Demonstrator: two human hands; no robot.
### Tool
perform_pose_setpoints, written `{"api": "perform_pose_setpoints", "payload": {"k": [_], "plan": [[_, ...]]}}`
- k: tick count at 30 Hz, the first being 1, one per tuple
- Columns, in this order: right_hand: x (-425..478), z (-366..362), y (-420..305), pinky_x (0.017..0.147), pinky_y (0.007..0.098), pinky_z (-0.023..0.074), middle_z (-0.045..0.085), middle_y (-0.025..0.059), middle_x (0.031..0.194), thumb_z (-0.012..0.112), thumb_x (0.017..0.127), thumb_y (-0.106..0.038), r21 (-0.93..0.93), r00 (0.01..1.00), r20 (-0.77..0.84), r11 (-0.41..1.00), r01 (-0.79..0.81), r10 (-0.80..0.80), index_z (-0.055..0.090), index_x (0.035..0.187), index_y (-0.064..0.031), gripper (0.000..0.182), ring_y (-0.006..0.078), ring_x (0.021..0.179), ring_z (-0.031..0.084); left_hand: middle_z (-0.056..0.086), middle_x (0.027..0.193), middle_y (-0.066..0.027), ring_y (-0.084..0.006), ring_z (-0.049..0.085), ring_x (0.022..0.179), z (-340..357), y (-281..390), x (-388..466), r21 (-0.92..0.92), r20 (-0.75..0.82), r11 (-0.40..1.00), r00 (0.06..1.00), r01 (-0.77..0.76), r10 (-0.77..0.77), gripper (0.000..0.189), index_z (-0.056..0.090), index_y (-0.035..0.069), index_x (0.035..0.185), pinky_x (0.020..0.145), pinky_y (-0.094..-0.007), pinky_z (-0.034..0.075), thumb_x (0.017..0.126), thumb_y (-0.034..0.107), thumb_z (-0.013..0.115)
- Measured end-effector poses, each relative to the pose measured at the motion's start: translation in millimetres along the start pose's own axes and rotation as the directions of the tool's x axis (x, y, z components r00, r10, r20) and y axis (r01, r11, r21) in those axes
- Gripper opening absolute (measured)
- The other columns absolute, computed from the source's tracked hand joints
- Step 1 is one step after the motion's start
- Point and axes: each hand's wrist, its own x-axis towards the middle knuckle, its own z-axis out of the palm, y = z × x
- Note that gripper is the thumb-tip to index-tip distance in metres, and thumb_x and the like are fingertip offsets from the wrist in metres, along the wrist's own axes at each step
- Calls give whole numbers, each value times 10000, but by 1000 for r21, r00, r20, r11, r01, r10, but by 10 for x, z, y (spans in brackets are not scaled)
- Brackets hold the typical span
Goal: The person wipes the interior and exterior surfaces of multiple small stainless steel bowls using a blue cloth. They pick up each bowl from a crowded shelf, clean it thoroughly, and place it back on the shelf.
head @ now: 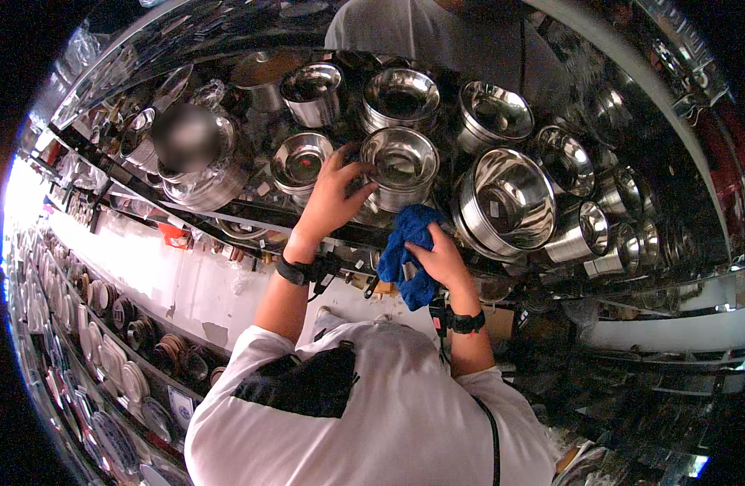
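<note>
My left hand (342, 193) reaches over a dark shelf (342, 136), fingers spread, between two stacks of shiny steel bowls. Its thumb and fingertips are at the left rim of the middle stack (400, 167); whether they touch it I cannot tell. Just left of the hand stands a smaller steel bowl stack (301, 161) with a red mark inside the top bowl. My right hand (440, 255) grips a bunched blue cloth (412, 258) in front of the shelf's edge. To its right, a stack of large steel bowls (507, 200) leans tilted.
Behind are a tall steel stack (313, 97), round bowls (401, 97) and angular bowls (495, 115). Plastic-wrapped stacked ware (205, 188) sits at the left. More steel containers (582, 231) crowd the right. Plates (132, 379) fill racks at the lower left.
</note>
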Motion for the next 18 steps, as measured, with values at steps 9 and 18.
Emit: {"api": "perform_pose_setpoints", "payload": {"k": [9,18], "plan": [[46,-16,134,839,374,467,624,187,1063,698,804,-226,61,996,83,998,22,-27,518,1139,-16,434,317,965,616,495,1253,-186,-332,476,1181,36,125,-7,-276,-114,957,986,89,-124,235,624,61,1025,967,-368,389,798,87,678],[28,35,172,891,377,449,615,178,1119,706,801,-239,-11,998,60,1000,-20,21,515,1180,-18,479,303,1030,600,546,1159,-117,-176,542,1007,-8,7,-26,-475,-185,870,951,134,-247,167,550,-17,1003,862,-265,422,848,15,602]]}}
